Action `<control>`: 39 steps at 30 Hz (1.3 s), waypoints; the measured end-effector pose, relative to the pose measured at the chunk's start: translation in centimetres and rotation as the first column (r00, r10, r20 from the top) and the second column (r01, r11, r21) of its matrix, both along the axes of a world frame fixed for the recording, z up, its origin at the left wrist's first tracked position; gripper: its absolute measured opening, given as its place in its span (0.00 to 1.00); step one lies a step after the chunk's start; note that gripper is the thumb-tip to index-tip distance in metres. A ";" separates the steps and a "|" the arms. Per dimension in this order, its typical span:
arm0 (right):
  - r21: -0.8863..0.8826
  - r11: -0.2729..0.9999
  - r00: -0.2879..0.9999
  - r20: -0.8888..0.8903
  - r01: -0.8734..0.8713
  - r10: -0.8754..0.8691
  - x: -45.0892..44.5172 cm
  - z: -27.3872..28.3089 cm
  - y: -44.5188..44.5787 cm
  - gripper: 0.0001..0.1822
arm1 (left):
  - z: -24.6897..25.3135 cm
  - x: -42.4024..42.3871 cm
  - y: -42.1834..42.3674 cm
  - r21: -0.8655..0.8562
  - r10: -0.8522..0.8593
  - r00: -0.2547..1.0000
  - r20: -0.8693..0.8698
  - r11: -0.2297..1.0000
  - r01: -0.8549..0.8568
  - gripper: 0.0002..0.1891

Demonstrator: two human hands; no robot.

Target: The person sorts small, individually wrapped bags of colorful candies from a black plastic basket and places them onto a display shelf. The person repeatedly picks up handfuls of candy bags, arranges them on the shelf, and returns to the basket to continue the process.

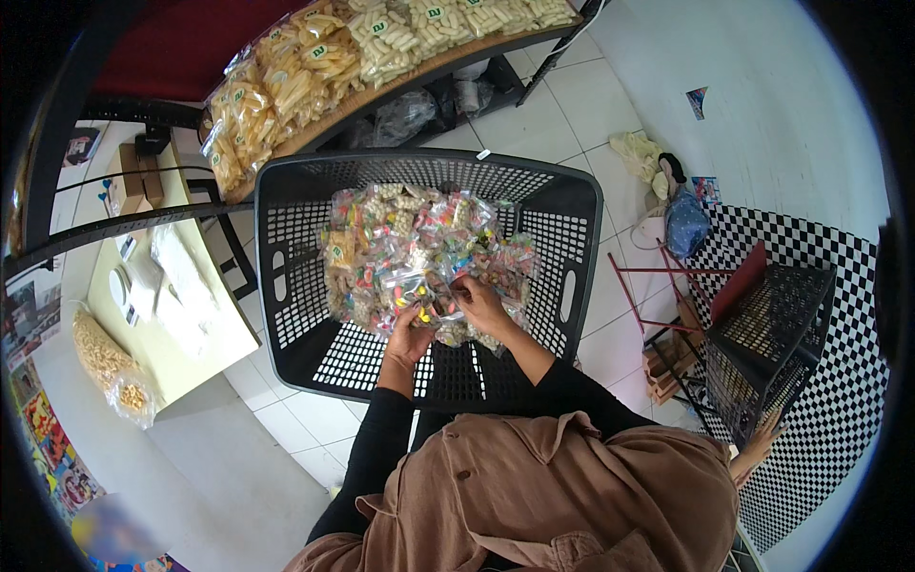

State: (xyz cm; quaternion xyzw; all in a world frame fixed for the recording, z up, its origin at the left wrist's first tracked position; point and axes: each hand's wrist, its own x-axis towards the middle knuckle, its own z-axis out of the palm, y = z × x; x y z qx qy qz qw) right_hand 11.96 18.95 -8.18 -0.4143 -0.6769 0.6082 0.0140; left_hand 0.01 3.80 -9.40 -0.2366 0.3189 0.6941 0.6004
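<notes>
Before me stands a large black plastic basket with perforated walls and a handle slot at either end. Many small clear bags of snacks are heaped inside it. Above the near side of the heap, my left hand grips the lower edge of a clear bag of colourful pieces, some yellow and pink. My right hand has its fingers pinched at the right side of this bag. Part of the bag is hidden by my fingers.
A wooden shelf behind the basket carries snack bags. Left is a pale table with plastic packaging and a long snack bag. At right, another person's hand is near a black crate and a red-framed chair.
</notes>
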 end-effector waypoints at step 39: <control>0.601 0.736 0.844 0.531 -0.312 -0.076 -2.4 -10.6 5.9 0.16 | 8.8 0.1 -6.3 -0.204 -0.140 0.888 -0.438 0.977 0.053 0.21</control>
